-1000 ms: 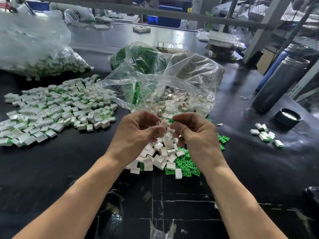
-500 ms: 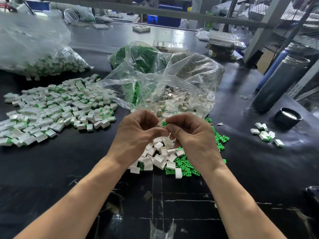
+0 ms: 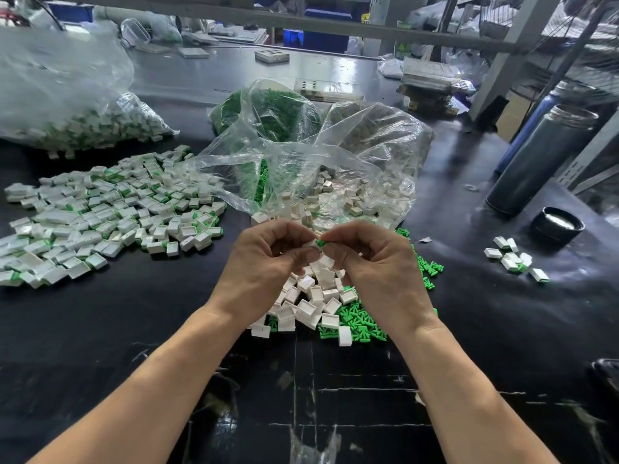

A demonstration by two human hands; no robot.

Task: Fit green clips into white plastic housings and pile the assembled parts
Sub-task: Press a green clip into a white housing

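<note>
My left hand (image 3: 268, 262) pinches a small white housing (image 3: 311, 243) at its fingertips. My right hand (image 3: 375, 266) pinches a green clip (image 3: 321, 243) right against that housing, the two hands meeting above the table's middle. Under them lies a heap of loose white housings (image 3: 311, 296) on top of scattered green clips (image 3: 355, 323). A wide pile of assembled white-and-green parts (image 3: 100, 212) spreads over the left of the black table (image 3: 100, 329).
An open clear bag (image 3: 335, 169) with housings and clips lies behind my hands. A full bag of parts (image 3: 83, 122) sits at the far left. At the right stand a steel flask (image 3: 542, 155), its black lid (image 3: 557, 226) and a few assembled parts (image 3: 514, 259).
Both hands have risen slightly and stayed together. The green clip now shows between the fingertips, pressed up to the white housing.
</note>
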